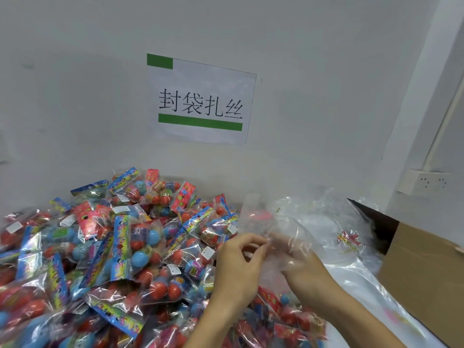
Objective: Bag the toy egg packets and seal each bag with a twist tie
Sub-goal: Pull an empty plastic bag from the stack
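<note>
**Both hands on a clear bag**

At lower centre, the left hand [241, 267] pinches the rim of a clear bag [283, 222]; the right hand [305, 268] grips it through the blurred film. Toy egg packets [120, 247] fill the lower left, twist ties [350, 241] lie at right.

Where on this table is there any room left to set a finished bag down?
Hardly any. The heap of toy egg packets crowds the left and middle up to the wall. The left hand and right hand hold a clear bag. The freest patch is the flat clear plastic sheet between the hands and the cardboard box.
</note>
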Motion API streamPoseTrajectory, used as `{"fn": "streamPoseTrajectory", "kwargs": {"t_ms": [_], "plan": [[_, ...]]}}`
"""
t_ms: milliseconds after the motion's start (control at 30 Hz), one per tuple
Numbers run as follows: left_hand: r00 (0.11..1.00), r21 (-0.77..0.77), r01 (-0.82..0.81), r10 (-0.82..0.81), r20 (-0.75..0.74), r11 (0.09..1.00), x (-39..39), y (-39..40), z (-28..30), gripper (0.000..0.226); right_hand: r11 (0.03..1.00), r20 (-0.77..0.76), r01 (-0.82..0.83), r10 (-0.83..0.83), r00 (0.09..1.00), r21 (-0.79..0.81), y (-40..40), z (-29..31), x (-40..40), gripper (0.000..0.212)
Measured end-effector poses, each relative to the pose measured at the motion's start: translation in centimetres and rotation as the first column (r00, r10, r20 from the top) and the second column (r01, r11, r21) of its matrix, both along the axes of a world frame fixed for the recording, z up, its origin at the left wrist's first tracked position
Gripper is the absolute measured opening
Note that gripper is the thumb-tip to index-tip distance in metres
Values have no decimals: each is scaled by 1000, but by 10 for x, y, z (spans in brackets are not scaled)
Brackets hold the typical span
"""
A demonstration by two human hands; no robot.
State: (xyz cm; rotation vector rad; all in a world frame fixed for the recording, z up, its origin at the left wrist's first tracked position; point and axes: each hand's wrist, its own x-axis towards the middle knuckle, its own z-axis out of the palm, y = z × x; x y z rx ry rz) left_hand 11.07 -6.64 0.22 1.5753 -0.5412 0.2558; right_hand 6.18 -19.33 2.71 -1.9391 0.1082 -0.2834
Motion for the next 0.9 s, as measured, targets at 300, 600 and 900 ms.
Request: {"fn": "streamPoseTrajectory", "kwargs": {"t_ms": [300,600,900], "plan": [[993,-20,39,-36,113,999,-7,4,12,14,905,152,389,-366,918,-173,1,5,6,9],[957,131,173,-198,210,976,-16,4,19,15,998,-188,66,-62,980,16,5,7,2,13],[965,-183,263,-255,67,947,-12,12,25,18,971,-125,210,-224,967,-115,-1,12,11,27]]}}
